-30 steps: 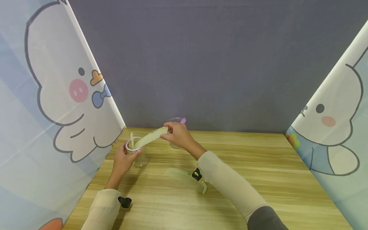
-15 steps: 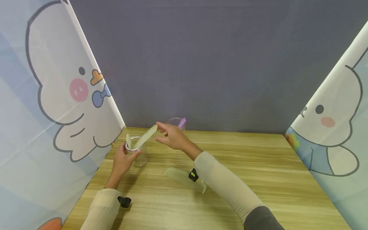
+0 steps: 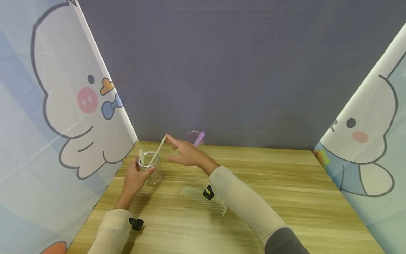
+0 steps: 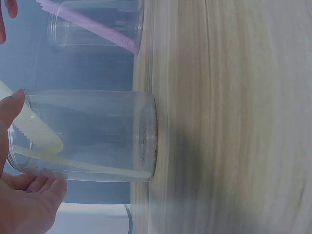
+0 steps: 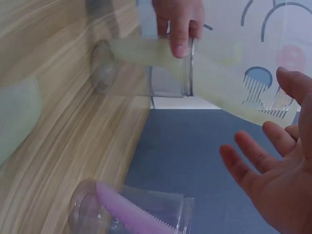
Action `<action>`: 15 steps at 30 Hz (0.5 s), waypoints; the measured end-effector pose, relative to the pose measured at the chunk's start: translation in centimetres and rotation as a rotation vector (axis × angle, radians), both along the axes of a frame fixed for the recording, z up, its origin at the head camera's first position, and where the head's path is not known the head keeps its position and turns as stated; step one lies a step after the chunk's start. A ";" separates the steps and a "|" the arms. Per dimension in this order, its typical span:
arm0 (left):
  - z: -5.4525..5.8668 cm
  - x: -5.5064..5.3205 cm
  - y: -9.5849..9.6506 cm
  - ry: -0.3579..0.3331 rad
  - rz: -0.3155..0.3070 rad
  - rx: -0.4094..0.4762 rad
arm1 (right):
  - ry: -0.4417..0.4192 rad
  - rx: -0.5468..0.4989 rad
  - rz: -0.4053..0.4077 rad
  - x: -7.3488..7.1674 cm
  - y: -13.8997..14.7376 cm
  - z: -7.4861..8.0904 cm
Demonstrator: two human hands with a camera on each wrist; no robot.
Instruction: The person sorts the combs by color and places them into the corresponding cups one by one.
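My left hand (image 3: 133, 180) grips a clear jar (image 3: 155, 179) around its upper part, thumb and fingers on opposite sides near the rim. Inside the jar a pale green comb (image 3: 141, 157) leans against the left side, its end above the mouth. A second pale green comb (image 3: 157, 151) slants out to the right, its lower end inside, as the left wrist view shows through the wall. At its raised end is my right hand (image 3: 187, 153), a fingertip touching the tip and the thumb held apart. In the right wrist view this hand's fingers (image 5: 251, 153) are spread.
Another pale green comb (image 3: 203, 199) lies flat on the wooden table (image 3: 269, 197), partly under my right forearm. Behind my right hand stands a second clear jar (image 3: 191, 134) with a purple comb (image 3: 199, 138) in it. A grey panel (image 3: 222, 77) closes the back.
My right hand has moved left, and its pinch on the comb has loosened to a fingertip touch. The comb has tipped steeper and turned edge-on. The left hand stays on the jar.
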State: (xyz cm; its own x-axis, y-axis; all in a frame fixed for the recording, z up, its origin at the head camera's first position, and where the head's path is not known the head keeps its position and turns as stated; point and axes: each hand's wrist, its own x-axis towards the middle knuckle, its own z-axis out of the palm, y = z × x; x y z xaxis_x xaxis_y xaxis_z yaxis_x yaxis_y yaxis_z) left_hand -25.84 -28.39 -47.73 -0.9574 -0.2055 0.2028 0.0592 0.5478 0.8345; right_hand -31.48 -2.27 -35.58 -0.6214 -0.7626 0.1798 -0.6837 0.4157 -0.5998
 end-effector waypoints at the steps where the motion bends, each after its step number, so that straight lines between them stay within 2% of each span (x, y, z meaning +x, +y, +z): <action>1: 0.0 0.0 0.0 -0.003 -0.001 -0.001 | -0.004 0.009 -0.002 0.0 -0.2 0.1; 8: -0.2 0.1 0.0 0.008 0.002 -0.003 | -0.033 0.037 0.015 0.3 -0.9 0.2; 15: -0.1 -0.1 0.0 0.026 0.004 -0.002 | -0.010 0.058 0.046 0.4 -0.8 -0.6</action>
State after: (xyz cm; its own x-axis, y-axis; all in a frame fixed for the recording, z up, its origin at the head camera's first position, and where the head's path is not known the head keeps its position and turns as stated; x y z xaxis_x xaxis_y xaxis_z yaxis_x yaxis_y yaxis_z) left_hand -25.89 -28.42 -47.85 -0.9511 -0.2090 0.2276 0.0782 0.5496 0.8317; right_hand -31.10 -3.04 -36.16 -0.5875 -0.7990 0.1282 -0.6965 0.4185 -0.5829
